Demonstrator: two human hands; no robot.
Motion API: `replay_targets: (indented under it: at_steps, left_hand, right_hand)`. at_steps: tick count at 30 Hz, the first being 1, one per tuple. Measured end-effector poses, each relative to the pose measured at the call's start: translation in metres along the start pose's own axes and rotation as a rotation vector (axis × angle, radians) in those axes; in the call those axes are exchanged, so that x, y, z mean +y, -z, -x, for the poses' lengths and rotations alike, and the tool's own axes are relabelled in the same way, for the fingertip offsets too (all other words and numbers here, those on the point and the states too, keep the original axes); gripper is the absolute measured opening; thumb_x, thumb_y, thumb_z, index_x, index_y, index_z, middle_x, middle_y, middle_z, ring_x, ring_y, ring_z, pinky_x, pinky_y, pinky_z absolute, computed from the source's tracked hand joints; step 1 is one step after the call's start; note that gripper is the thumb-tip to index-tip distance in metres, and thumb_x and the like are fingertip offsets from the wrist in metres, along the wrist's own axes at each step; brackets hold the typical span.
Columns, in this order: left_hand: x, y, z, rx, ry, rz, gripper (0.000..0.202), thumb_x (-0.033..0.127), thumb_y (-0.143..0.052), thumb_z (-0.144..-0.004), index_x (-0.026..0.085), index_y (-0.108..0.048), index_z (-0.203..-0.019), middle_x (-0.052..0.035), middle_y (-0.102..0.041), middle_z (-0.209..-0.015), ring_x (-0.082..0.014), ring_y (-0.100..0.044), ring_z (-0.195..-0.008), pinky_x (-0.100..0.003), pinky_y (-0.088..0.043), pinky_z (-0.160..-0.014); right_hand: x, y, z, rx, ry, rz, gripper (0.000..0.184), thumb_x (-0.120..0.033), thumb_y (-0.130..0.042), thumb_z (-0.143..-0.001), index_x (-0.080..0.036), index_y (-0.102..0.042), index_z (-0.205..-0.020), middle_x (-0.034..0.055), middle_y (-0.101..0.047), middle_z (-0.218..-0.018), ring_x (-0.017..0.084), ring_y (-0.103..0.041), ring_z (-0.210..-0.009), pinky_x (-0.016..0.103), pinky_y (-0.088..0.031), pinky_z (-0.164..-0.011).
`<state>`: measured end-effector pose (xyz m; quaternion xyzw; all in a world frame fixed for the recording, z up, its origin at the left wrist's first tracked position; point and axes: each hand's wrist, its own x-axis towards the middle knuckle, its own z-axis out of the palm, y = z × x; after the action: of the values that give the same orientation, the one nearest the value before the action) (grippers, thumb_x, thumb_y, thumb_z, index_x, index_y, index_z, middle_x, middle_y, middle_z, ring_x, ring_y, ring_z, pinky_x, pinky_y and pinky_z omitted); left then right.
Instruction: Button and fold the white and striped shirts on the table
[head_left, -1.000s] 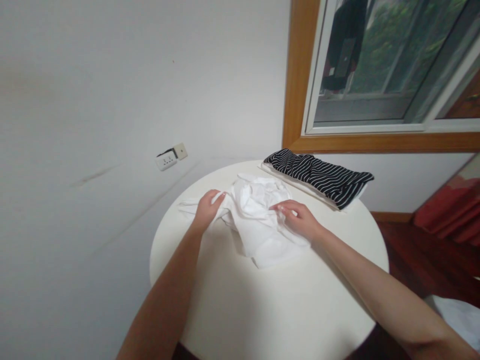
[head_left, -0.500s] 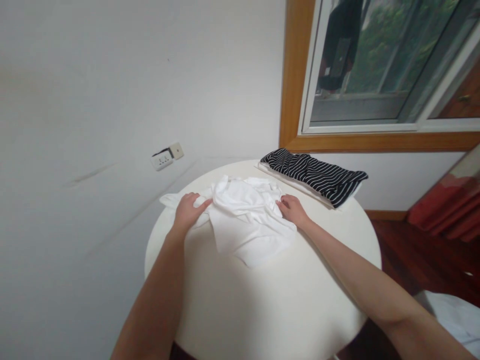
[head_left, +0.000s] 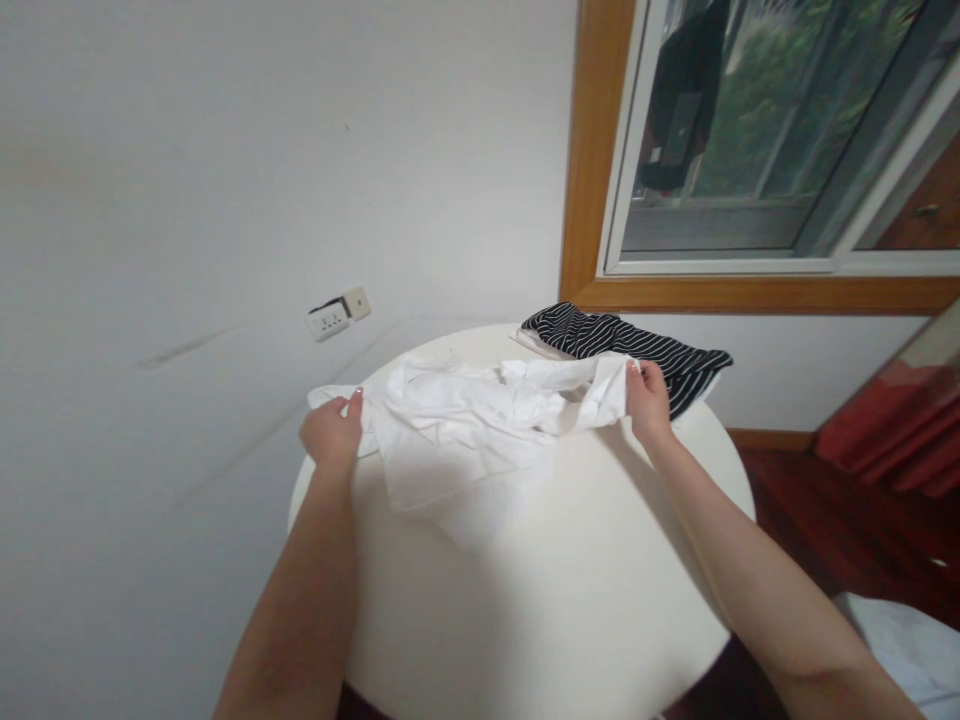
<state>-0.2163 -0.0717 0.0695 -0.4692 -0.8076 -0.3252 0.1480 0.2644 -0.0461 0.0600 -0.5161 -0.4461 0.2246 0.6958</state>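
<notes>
A crumpled white garment [head_left: 457, 430], looking like a shirt, is stretched sideways over the round white table [head_left: 570, 590]. My left hand [head_left: 332, 428] pinches its left part near the table's left edge, and a bit of cloth pokes out beyond the fingers. On the other side my right hand [head_left: 648, 400] grips a sleeve-like end, pulled out to the right and lifted off the tabletop. The middle of the cloth lies in loose folds, its lower part hanging toward me on the table. Its exact shape is hidden by the creases.
Behind my right hand lies a folded black-and-white striped garment [head_left: 615, 340] with white cloth beneath it. A wall with a socket [head_left: 328, 321] borders the table at the back left. A wood-framed window [head_left: 750, 295] is at the back right, and a red curtain [head_left: 892, 430] hangs right.
My hands have moved apart, the left one outward to the left and the right one farther right. The white garment's right end is now drawn out toward the striped garment.
</notes>
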Motion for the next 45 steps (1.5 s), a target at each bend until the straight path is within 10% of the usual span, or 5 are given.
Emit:
replay_targets:
  at_steps: [9,15,21,27,45]
  left_hand:
    - [0.047,0.025,0.011,0.279,-0.186,0.17,0.033,0.032,-0.047,-0.088,0.015,-0.058,-0.114,-0.0144,-0.058,-0.103,-0.0293,-0.048,-0.108,-0.049,-0.036,-0.095]
    - [0.129,0.036,0.067,-0.179,-0.978,0.345,0.031,0.037,-0.042,-0.093,0.025,-0.065,-0.11,-0.0066,-0.061,-0.116,-0.0219,-0.051,-0.113,-0.039,-0.035,-0.102]
    - [0.136,0.003,0.103,-0.595,-1.191,0.298,0.033,0.043,-0.045,-0.091,0.022,-0.064,-0.108,-0.0065,-0.068,-0.108,-0.0204,-0.06,-0.104,-0.034,-0.041,-0.095]
    - [0.134,-0.003,0.103,-0.642,-1.159,0.291,0.033,0.043,-0.044,-0.092,0.022,-0.064,-0.109,-0.007,-0.067,-0.115,-0.0213,-0.058,-0.112,-0.038,-0.036,-0.102]
    - [0.152,0.006,0.123,-0.536,-0.698,0.324,0.03,0.044,-0.037,-0.093,0.021,-0.053,-0.082,-0.0014,-0.058,-0.068,-0.0174,-0.059,-0.07,-0.026,-0.039,-0.066]
  right_hand:
    - [-0.019,0.025,-0.007,-0.001,0.196,0.346,0.047,-0.058,-0.047,-0.085,-0.016,-0.065,-0.073,0.0003,-0.055,-0.06,0.014,-0.045,-0.057,0.027,-0.036,-0.056]
    - [-0.039,0.013,0.013,-0.052,0.567,0.703,0.037,-0.044,-0.045,-0.091,-0.018,-0.072,-0.092,0.011,-0.065,-0.101,0.025,-0.055,-0.097,0.038,-0.04,-0.086]
    - [-0.052,-0.006,0.044,-0.425,0.727,0.806,0.036,-0.037,-0.039,-0.096,-0.022,-0.066,-0.114,0.0085,-0.063,-0.12,0.024,-0.051,-0.116,0.039,-0.034,-0.098]
    - [-0.031,-0.021,0.065,-0.857,0.577,1.003,0.049,-0.051,-0.046,-0.092,-0.02,-0.057,-0.128,0.0118,-0.065,-0.113,0.027,-0.055,-0.105,0.037,-0.038,-0.087]
    - [-0.024,-0.036,0.072,-0.769,0.644,0.646,0.03,-0.021,-0.051,-0.09,-0.024,-0.064,-0.117,0.0056,-0.066,-0.103,0.021,-0.053,-0.098,0.035,-0.036,-0.086]
